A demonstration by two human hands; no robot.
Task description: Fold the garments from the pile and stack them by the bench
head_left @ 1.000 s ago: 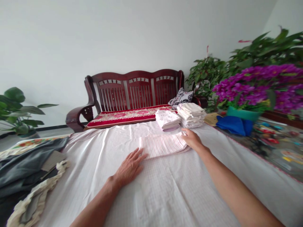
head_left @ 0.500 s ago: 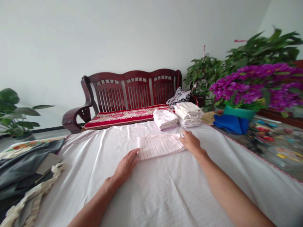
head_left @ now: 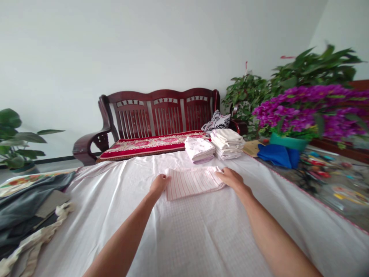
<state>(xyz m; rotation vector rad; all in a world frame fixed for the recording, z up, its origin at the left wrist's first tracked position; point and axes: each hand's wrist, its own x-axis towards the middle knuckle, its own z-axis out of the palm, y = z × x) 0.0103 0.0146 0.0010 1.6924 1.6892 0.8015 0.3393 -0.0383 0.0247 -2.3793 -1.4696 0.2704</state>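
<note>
A pink-and-white striped cloth (head_left: pixel 191 184), folded into a flat rectangle, lies on the white sheet (head_left: pixel 184 234) in front of me. My left hand (head_left: pixel 159 184) pinches its left end near the far corner. At the opposite end, my right hand (head_left: pixel 230 178) grips the far right corner between thumb and fingers. Just beyond the cloth sits a small stack of folded patterned cloths (head_left: pixel 198 150). Beside that, to the right, rises a taller stack of folded white cloths (head_left: pixel 227 144).
Behind the sheet is a dark red wooden bench (head_left: pixel 158 111) with a patterned cushion (head_left: pixel 216 121). Dark garments (head_left: pixel 31 207) lie at the left. On the right stand purple flowers in a teal pot (head_left: pixel 290 142), a blue cloth (head_left: pixel 276 155) and scattered small items (head_left: pixel 319 165).
My left hand has moved up along the cloth's left edge to its far corner and closed on it. The right hand keeps its grip at the right end.
</note>
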